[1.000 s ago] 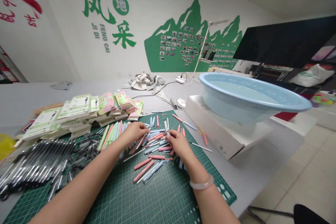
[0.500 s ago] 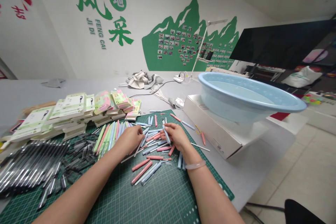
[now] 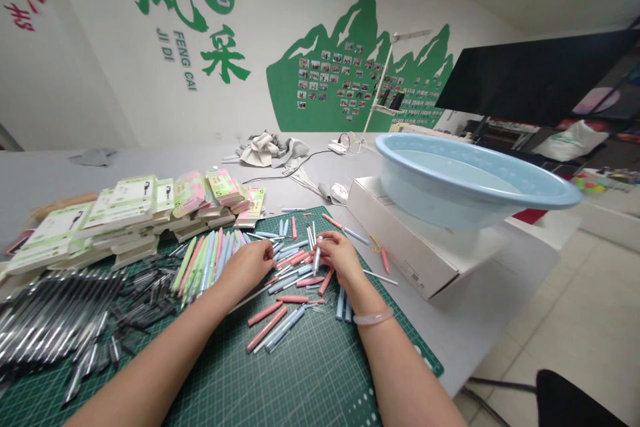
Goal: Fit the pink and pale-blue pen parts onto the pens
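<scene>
My right hand (image 3: 341, 256) pinches a light blue pen barrel (image 3: 317, 259) that stands nearly upright between thumb and fingers. To its left, my left hand (image 3: 253, 263) has its fingers closed at the edge of the loose parts; whatever they hold, if anything, is hidden. Between and below the hands lies a heap of blue and pink pen parts, with a pink barrel (image 3: 267, 329) and a blue pen (image 3: 286, 329) nearest me. A row of pastel pens (image 3: 205, 260) rests left of my left hand, partly covered by my forearm.
A green cutting mat (image 3: 300, 387) lies under the parts. At the left are clear black pens (image 3: 55, 320), black caps (image 3: 150, 300) and stacked pen boxes (image 3: 133, 197). On the right, a blue basin (image 3: 450, 197) stands on a white carton (image 3: 400, 247). Cloths (image 3: 267, 150) lie behind.
The blue barrel in my right hand has turned more upright. My left hand has shifted slightly, and the blue piece by its fingertips no longer shows. The view has moved a little.
</scene>
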A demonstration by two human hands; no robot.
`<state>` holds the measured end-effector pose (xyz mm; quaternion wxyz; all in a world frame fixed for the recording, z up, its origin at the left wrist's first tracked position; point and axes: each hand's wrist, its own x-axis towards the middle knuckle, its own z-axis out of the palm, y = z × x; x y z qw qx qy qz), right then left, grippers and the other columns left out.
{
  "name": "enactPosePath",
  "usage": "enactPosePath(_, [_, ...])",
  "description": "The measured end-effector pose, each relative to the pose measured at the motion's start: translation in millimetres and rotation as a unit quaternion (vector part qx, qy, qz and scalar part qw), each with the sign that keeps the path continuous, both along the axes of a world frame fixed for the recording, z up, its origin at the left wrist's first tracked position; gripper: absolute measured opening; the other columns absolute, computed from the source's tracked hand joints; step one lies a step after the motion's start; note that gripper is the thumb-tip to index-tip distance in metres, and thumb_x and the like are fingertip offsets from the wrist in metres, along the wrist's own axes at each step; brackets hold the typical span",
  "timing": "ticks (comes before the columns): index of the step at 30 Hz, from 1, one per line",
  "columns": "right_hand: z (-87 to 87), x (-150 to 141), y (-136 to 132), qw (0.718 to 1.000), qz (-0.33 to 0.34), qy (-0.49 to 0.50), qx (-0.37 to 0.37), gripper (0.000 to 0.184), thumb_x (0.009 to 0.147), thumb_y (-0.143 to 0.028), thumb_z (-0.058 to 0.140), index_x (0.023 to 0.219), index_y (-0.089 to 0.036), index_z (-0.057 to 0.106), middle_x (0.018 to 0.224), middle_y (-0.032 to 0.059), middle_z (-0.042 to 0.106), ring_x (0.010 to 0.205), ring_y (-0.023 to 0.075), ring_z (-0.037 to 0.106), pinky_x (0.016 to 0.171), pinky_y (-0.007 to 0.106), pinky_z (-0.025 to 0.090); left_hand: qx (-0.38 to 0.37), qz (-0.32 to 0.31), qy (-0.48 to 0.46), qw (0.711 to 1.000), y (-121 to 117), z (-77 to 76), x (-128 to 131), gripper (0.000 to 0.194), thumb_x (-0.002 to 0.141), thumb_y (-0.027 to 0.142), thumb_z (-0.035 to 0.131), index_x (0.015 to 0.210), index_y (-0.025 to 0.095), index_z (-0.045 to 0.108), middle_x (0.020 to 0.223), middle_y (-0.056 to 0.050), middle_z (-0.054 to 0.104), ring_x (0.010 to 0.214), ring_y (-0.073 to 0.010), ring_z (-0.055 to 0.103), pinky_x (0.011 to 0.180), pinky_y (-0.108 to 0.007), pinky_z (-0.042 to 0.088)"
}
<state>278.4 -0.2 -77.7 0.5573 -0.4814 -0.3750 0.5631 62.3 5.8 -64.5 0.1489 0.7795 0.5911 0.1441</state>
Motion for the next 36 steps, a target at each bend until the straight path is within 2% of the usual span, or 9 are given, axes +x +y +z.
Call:
enactPosePath(4, [-2.2,3.4,2.9,0.993,-0.029,-0.110,0.015,0.023,0.066,-0.032,0.060,0.084,-0.017,0.055,0.066,0.0011,0.063,0.056,0.0152,0.062,0.054,0.028,0.051,0.052,-0.050,-0.023,0.997,-3.3,7.1,5.1,0.010,0.077,0.025,0.053,0.082,0.024,0.062,0.081,-0.001,0.062,0.076,-0.0169,0.056,0.064,-0.025,0.033])
enactPosePath(8, [-8.5,10.5,8.5,0.982,-0.052,-0.183,0.017,0.023,0.067,-0.033,0.059,0.082,-0.017,0.057,0.062,-0.0008,0.061,0.053,0.0133,0.057,0.053,0.025,0.046,0.062,-0.115,-0.021,0.991,-8.4,6.3,14.4,0.014,0.079,0.031,0.054,0.088,0.026,0.064,0.089,-0.002,0.058,0.084,-0.0178,0.055,0.067,-0.025,0.035])
enactPosePath(13, [-15.4,22.3,13.3,0.948,-0.073,-0.311,0.014,0.018,0.064,-0.029,0.063,0.077,-0.017,0.061,0.057,-0.0027,0.056,0.054,0.0142,0.053,0.056,0.026,0.040,0.069,-0.097,-0.001,0.993,-8.9,-2.3,15.6,0.014,0.079,0.020,0.050,0.083,0.024,0.062,0.086,-0.002,0.057,0.083,-0.0173,0.054,0.067,-0.025,0.036])
enactPosePath(18, [-10.9,19.7,8.6,0.910,-0.060,-0.409,0.015,0.011,0.061,-0.021,0.067,0.070,-0.018,0.062,0.064,-0.0003,0.059,0.063,0.0160,0.054,0.065,0.028,0.037,0.074,-0.088,-0.005,0.993,-6.2,-3.2,12.8,0.015,0.080,0.018,0.047,0.081,0.022,0.061,0.087,-0.003,0.057,0.081,-0.0168,0.054,0.068,-0.025,0.036])
enactPosePath(20, [-6.1,15.8,4.1,0.881,-0.040,-0.470,0.029,0.010,0.062,-0.018,0.065,0.071,-0.018,0.063,0.069,0.0010,0.061,0.069,0.0167,0.055,0.069,0.028,0.037,0.075,-0.086,-0.006,0.993,-6.0,-2.8,13.2,0.014,0.079,0.018,0.047,0.080,0.022,0.061,0.086,-0.003,0.058,0.081,-0.0170,0.055,0.067,-0.025,0.036])
enactPosePath(26, [4.3,5.3,-10.1,0.780,0.026,-0.619,0.092,0.024,0.072,-0.008,0.053,0.085,-0.024,0.067,0.091,0.0038,0.059,0.090,0.0176,0.054,0.081,0.028,0.034,0.069,-0.073,-0.026,0.995,-2.4,-2.7,10.0,0.014,0.078,0.019,0.048,0.080,0.022,0.062,0.087,-0.003,0.060,0.081,-0.0175,0.055,0.069,-0.026,0.037])
enactPosePath(30, [4.9,-3.5,-13.5,0.713,0.017,-0.692,0.108,0.025,0.083,-0.013,0.044,0.093,-0.024,0.064,0.093,0.0065,0.056,0.085,0.0187,0.053,0.072,0.029,0.035,0.075,-0.035,-0.042,0.996,3.6,-1.2,3.0,0.014,0.076,0.019,0.049,0.081,0.022,0.062,0.086,-0.003,0.061,0.082,-0.0182,0.056,0.072,-0.027,0.038])
enactPosePath(33, [6.0,-9.1,-12.2,0.668,0.025,-0.732,0.133,0.024,0.088,-0.017,0.042,0.093,-0.023,0.064,0.096,0.0086,0.055,0.088,0.0209,0.051,0.072,0.030,0.034,0.082,-0.025,-0.044,0.995,6.1,2.2,-1.8,0.015,0.075,0.019,0.049,0.080,0.022,0.063,0.085,-0.003,0.063,0.082,-0.0183,0.057,0.073,-0.028,0.039])
enactPosePath(36, [7.9,-11.5,-9.9,0.644,0.032,-0.748,0.159,0.020,0.089,-0.023,0.045,0.087,-0.023,0.066,0.098,0.0100,0.055,0.090,0.0232,0.047,0.073,0.032,0.034,0.085,-0.024,-0.046,0.995,5.9,7.2,-5.1,0.015,0.075,0.020,0.050,0.080,0.021,0.064,0.085,-0.003,0.064,0.082,-0.0187,0.057,0.073,-0.028,0.039])
